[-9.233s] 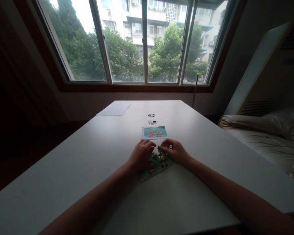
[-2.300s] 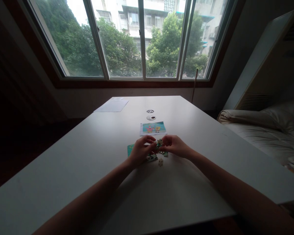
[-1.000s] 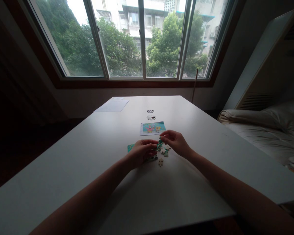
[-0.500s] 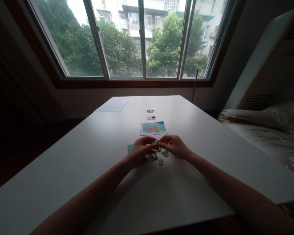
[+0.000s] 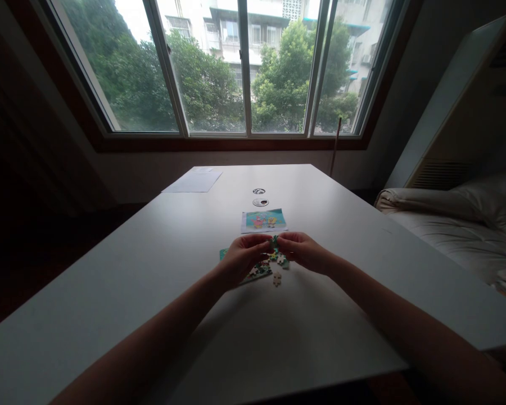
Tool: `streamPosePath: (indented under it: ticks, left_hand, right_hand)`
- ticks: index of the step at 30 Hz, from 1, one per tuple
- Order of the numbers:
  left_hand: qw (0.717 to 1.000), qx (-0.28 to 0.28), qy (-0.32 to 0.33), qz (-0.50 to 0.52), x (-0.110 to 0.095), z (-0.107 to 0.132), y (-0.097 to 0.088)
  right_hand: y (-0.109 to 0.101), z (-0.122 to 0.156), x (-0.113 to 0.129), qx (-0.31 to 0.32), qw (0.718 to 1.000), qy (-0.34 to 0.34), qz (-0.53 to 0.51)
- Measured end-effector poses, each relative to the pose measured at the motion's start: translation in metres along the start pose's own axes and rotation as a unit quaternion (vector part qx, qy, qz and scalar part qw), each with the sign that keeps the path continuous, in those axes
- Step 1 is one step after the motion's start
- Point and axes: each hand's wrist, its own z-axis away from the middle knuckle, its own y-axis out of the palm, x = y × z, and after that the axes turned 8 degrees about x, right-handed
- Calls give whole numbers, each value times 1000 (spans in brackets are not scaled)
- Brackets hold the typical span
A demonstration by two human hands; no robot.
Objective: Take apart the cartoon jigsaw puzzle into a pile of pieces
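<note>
Between the fingertips of both hands is a small green jigsaw puzzle piece (image 5: 274, 242), raised above the pile. My left hand (image 5: 247, 256) pinches it from the left, and my right hand (image 5: 299, 250) pinches it from the right. Below them lie several loose puzzle pieces (image 5: 280, 259), partly hidden by the fingers. A puzzle board (image 5: 223, 253) with a green corner shows behind my left hand, which covers much of it. One pale puzzle piece (image 5: 276, 279) rests on its own, nearer to me.
A printed cartoon picture (image 5: 263, 220) lies just beyond my hands on the white table (image 5: 130, 270). Farther back are two round grommets (image 5: 260, 202) and white paper sheets (image 5: 193, 181). A padded light-coloured seat (image 5: 442, 219) stands to the right, and a window fills the far wall.
The green piece has been tilted up and shows more of its face. My right fingers have shifted slightly around it; the left hand has barely moved.
</note>
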Motion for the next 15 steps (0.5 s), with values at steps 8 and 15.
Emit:
streamPosePath:
  ticks: [8, 15]
  left_hand:
    - [999, -14, 51, -1, 0, -1, 7]
    - [995, -14, -12, 94, 2, -2, 1]
  right_hand:
    - [1, -3, 0, 39, 991, 12, -131]
    - [2, -5, -7, 10, 994, -105, -16]
